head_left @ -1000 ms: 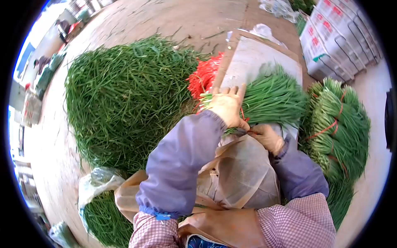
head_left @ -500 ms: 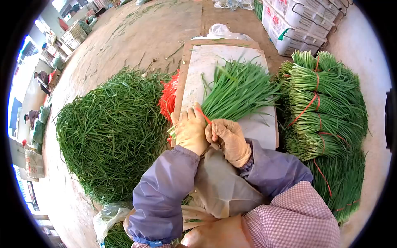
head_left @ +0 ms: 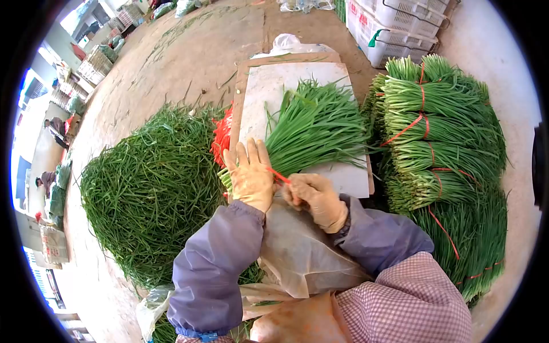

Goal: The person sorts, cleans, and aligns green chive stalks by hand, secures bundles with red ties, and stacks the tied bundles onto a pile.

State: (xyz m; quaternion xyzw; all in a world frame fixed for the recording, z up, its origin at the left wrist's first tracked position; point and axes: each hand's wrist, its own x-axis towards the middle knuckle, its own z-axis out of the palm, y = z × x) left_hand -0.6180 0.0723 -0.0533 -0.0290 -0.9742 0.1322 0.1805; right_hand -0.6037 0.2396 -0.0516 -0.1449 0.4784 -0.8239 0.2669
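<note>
Right hand: From my distant screen, I see its fingers pinching a red tie, stretched straight beside the green bundle; a second ago they worked lower, at the leaves' near edge.
Left hand: Laid flat over the bundle's stems, fingers fanned wider than half a second ago.
Bundle: On the white board, leaves spreading toward the far right.
Loose greens: Heaped left of the board.
Tied bundles: Stacked at right.
White crates: Piled beyond.
</note>
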